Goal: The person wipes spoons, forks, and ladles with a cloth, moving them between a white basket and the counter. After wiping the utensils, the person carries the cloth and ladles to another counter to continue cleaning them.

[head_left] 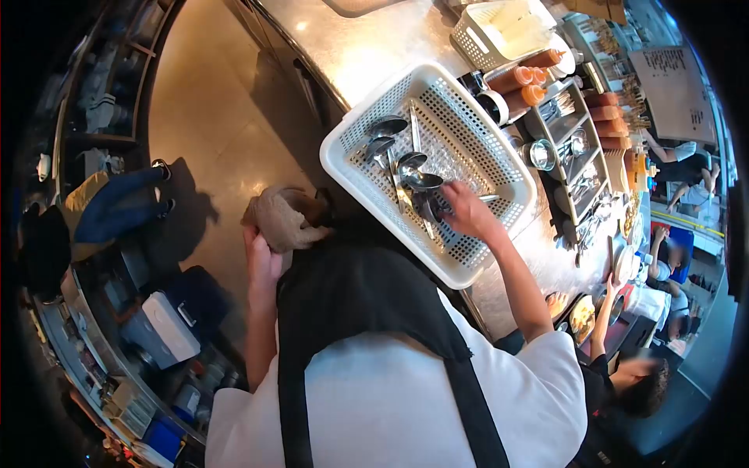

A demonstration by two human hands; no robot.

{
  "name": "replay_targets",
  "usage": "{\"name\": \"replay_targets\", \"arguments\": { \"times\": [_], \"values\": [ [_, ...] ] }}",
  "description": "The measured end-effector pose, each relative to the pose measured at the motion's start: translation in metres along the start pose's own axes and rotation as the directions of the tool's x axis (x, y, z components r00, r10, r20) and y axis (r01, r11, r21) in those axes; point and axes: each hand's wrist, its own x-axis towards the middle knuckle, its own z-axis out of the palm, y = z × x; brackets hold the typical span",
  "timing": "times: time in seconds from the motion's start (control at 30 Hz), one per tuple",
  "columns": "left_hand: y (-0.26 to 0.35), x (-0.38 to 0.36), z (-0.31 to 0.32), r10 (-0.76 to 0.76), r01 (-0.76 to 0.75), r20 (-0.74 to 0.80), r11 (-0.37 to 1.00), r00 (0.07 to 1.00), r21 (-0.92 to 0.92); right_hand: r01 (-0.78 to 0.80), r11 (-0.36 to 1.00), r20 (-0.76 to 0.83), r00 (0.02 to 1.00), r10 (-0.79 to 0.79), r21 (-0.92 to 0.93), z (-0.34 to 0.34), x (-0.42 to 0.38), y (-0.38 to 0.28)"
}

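Note:
A white perforated plastic basket (351, 144) sits on the metal counter before me, with several metal spoons (412, 161) and other cutlery lying loosely inside. My right hand (470, 212) reaches into the basket from the right, its fingers bent down onto a dark, slightly blurred spoon (425, 207) among the pile. The fingertips are partly hidden, and they appear closed on that spoon. Off the basket's left side, above the floor, my left hand (263, 261) grips a bunched greyish-beige cloth (279, 218). Folds of the cloth cover most of those fingers.
Orange sauce bottles (524, 87) and a divided cutlery holder (573, 156) stand right of the basket. Another white basket (477, 43) is at the back. A co-worker (633, 378) holds a plate at lower right; another person (117, 204) stands at left near shelves.

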Motion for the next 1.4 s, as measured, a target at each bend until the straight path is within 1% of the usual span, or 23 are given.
{"name": "replay_targets", "arguments": {
  "times": [0.17,0.23,0.3,0.37,0.43,0.53,0.57,0.63,0.7,0.77,0.9,0.93,0.97,1.0,1.03,1.1,1.17,1.2,1.27,1.3,1.33,1.37,1.4],
  "values": [
    [-0.016,-0.015,0.006,-0.021,0.004,-0.119,0.99,0.993,-0.142,-0.021,0.97,0.179,0.982,0.066,-0.244,0.0,-0.014,0.011],
    [-0.015,-0.017,0.013,-0.012,-0.005,-0.112,0.99,0.994,-0.144,0.212,0.908,0.369,0.927,-0.07,-0.36,-0.007,-0.004,0.012],
    [-0.015,-0.019,0.012,0.006,-0.022,-0.106,0.989,0.994,-0.148,0.275,0.888,0.355,0.924,-0.139,-0.369,-0.014,0.005,0.006],
    [-0.021,-0.016,0.003,0.054,-0.065,-0.11,0.993,0.992,-0.101,0.299,0.872,0.187,0.952,-0.244,-0.388,-0.007,0.013,0.008],
    [-0.035,-0.017,-0.014,0.073,-0.102,-0.179,0.982,0.981,-0.16,0.152,0.932,0.119,0.986,-0.119,-0.328,-0.005,0.018,0.016],
    [-0.029,-0.012,-0.014,0.083,-0.139,-0.253,0.968,0.964,-0.209,0.236,0.947,-0.123,0.956,-0.267,-0.216,-0.024,0.049,0.019],
    [-0.045,-0.005,-0.029,0.053,-0.148,-0.363,0.959,0.93,-0.24,0.237,0.952,-0.148,0.952,-0.267,-0.194,-0.035,0.06,0.003],
    [-0.019,-0.018,-0.011,0.115,-0.133,-0.165,0.986,0.98,-0.101,0.325,0.929,0.087,0.945,-0.314,-0.18,-0.038,0.07,0.001],
    [-0.013,-0.019,-0.01,0.122,-0.133,-0.095,0.983,0.988,-0.125,0.482,0.842,0.196,0.874,-0.444,-0.241,-0.027,0.071,0.018],
    [-0.012,-0.015,-0.021,0.18,-0.185,-0.047,0.973,0.983,-0.139,0.403,0.901,0.123,0.914,-0.386,-0.163,-0.012,0.054,0.032],
    [0.014,-0.029,-0.003,0.224,-0.22,-0.007,0.951,0.975,-0.219,0.377,0.909,-0.01,0.923,-0.385,-0.179,-0.05,0.033,-0.047],
    [0.016,-0.033,-0.002,0.223,-0.219,-0.006,0.947,0.975,-0.234,0.315,0.939,-0.159,0.928,-0.336,-0.14,-0.055,0.033,-0.065],
    [0.004,-0.026,-0.016,0.207,-0.226,-0.115,0.957,0.971,-0.184,0.247,0.965,-0.305,0.916,-0.263,-0.091,-0.056,0.029,-0.075],
    [-0.01,-0.019,-0.028,0.191,-0.223,-0.221,0.966,0.957,-0.131,0.089,0.995,-0.303,0.948,-0.1,-0.05,-0.037,0.028,-0.062],
    [-0.023,-0.015,-0.037,0.15,-0.182,-0.229,0.975,0.962,-0.126,-0.068,0.998,-0.287,0.956,0.06,-0.015,-0.013,0.029,-0.042],
    [-0.038,-0.009,-0.048,0.145,-0.172,-0.157,0.97,0.977,-0.174,-0.192,0.981,-0.221,0.957,0.19,0.011,-0.002,0.053,-0.03],
    [-0.043,-0.011,-0.043,0.195,-0.227,-0.212,0.964,0.958,-0.141,0.123,0.976,-0.193,0.969,-0.157,-0.177,-0.014,0.058,-0.028],
    [-0.044,-0.012,-0.039,0.224,-0.264,-0.196,0.941,0.955,-0.212,0.081,0.971,-0.077,0.992,-0.101,-0.226,0.0,0.049,-0.006],
    [-0.017,-0.024,-0.019,0.266,-0.285,-0.119,0.939,0.957,-0.194,-0.1,0.991,-0.012,0.995,0.099,-0.091,0.011,0.024,0.007],
    [-0.005,-0.028,-0.009,0.282,-0.283,-0.03,0.941,0.959,-0.184,-0.111,0.993,0.112,0.987,0.115,-0.04,0.013,0.01,0.016],
    [0.0,-0.029,-0.011,0.168,-0.177,-0.084,0.976,0.982,-0.125,-0.08,0.996,0.235,0.97,0.068,0.043,0.003,0.007,0.008],
    [0.0,-0.031,-0.013,0.2,-0.212,-0.093,0.967,0.975,-0.139,-0.134,0.985,0.23,0.967,0.107,0.108,0.003,-0.004,0.002],
    [-0.002,-0.033,-0.016,0.219,-0.236,-0.164,0.967,0.962,-0.098,-0.008,0.99,0.134,0.991,-0.011,0.14,0.015,-0.013,0.017]
  ]
}}
